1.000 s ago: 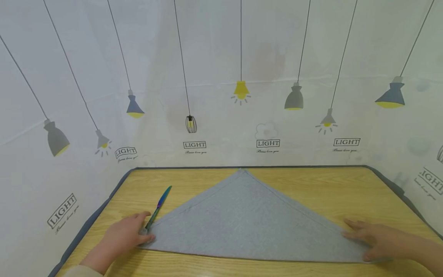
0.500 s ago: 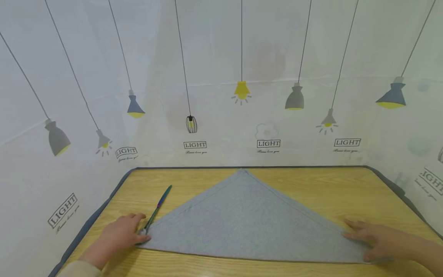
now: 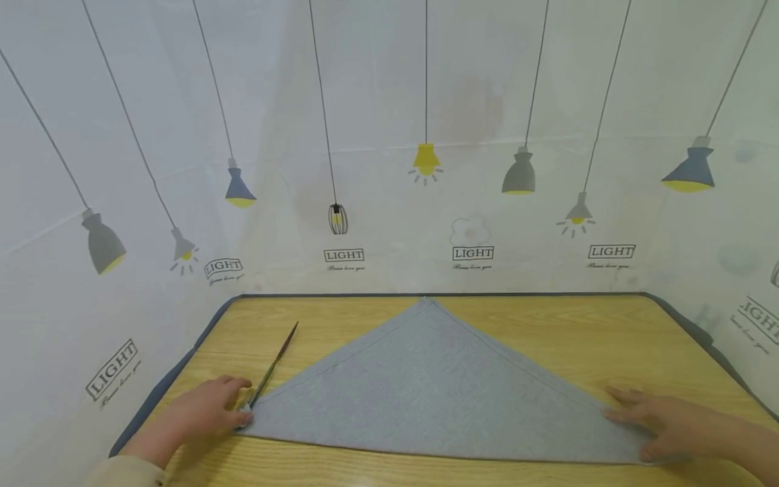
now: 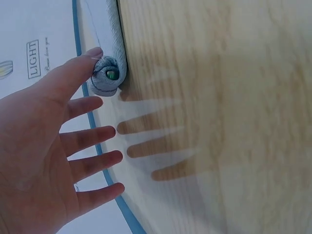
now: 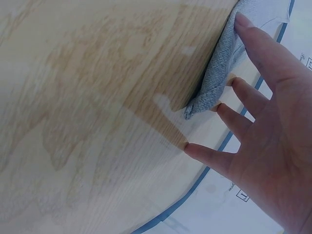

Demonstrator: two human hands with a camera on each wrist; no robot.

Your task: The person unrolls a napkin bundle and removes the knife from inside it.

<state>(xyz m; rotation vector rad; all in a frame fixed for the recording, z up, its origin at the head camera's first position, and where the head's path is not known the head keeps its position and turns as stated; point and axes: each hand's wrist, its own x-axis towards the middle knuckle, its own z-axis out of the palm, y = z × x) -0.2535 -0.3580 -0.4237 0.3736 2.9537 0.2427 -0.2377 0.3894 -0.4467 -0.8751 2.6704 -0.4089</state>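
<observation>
A grey cloth (image 3: 426, 385) lies folded as a triangle, its long edge towards me. At its left corner a slim, shiny table knife (image 3: 276, 358) points away from me. The cloth's corner wraps round the knife's near end in a small roll (image 4: 105, 80), with a greenish metal tip showing in the middle. My left hand (image 3: 207, 409) has its thumb on this roll, the other fingers straight and spread. On the opposite corner rests my right hand (image 3: 675, 423), the thumb at the cloth's near edge (image 5: 214, 73) and the fingers spread out.
The wooden table (image 3: 341, 467) has a dark blue edge (image 3: 535, 293). A pale curtain (image 3: 377, 88) printed with hanging lamps surrounds it at the back and both sides. The far point of the cloth reaches almost to the back edge.
My left hand has shifted slightly left along with the knife and the rolled corner. The knife has turned, its blade now showing narrower. My right hand stays in place.
</observation>
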